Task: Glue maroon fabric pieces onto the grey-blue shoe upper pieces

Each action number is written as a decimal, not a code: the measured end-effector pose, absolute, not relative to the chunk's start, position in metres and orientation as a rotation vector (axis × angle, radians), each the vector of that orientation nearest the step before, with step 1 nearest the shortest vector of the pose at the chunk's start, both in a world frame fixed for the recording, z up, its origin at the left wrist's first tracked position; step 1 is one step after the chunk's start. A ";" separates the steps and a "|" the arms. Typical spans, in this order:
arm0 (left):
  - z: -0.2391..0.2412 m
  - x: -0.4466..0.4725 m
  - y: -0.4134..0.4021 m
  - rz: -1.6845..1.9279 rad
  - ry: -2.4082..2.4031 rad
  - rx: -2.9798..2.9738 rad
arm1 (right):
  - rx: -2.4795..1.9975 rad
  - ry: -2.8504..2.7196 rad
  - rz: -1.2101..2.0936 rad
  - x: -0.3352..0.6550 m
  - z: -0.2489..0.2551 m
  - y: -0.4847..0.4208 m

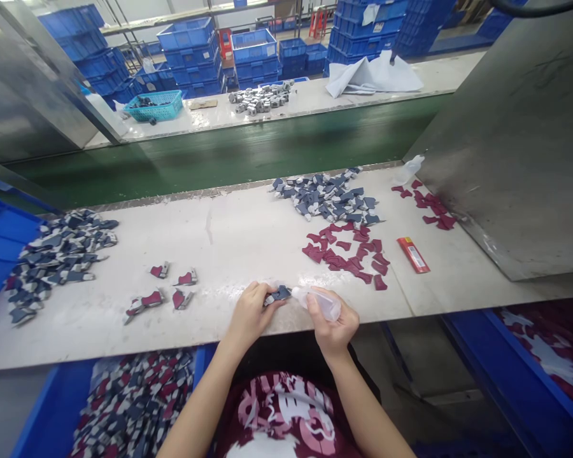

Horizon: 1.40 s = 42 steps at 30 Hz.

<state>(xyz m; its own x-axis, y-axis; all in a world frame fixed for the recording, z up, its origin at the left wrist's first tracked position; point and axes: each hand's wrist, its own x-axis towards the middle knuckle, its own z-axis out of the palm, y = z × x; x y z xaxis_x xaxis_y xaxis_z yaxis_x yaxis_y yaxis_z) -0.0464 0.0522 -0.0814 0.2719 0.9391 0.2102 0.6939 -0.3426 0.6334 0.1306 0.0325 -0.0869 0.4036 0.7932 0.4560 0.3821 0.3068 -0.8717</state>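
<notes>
My left hand [251, 313] pinches a small navy and grey plastic piece [281, 293] just above the white work surface [239, 235]. In my right hand [335, 324] is a translucent squeeze bottle [325, 304], tilted sideways with its nozzle at the piece's right end. Whether the nozzle touches the piece or any liquid comes out, I cannot tell. Beyond my hands lie loose maroon pieces [337, 259] and, behind them, a heap of navy and grey pieces [322, 197]. To the left sit several grey pieces with maroon faces [151, 298].
At the far left is another heap of navy and grey pieces [62, 248] beside a blue crate [2, 235]. A red packet [413, 255] and a second clear bottle [410, 168] lie on the right, near a metal panel [516, 146]. Below the left edge, a blue bin [52, 407] holds mixed pieces.
</notes>
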 end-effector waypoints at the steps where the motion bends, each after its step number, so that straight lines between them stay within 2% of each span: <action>1: -0.082 -0.046 0.052 0.795 1.477 2.131 | -1.300 -1.192 0.373 0.131 -0.088 0.032; 13: -0.080 -0.044 0.051 0.820 1.498 2.143 | -1.349 -1.151 0.289 0.134 -0.091 0.025; 42: -0.082 -0.045 0.052 0.835 1.496 2.120 | -1.259 -1.231 0.511 0.122 -0.080 0.030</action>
<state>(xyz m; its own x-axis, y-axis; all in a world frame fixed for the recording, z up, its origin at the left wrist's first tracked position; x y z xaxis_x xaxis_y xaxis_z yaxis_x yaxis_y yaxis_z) -0.0445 0.0519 -0.0823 0.2434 0.9411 0.2347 0.6936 -0.3380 0.6361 0.1225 0.0300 -0.0801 0.3348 0.8497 0.4073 0.3119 0.3079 -0.8988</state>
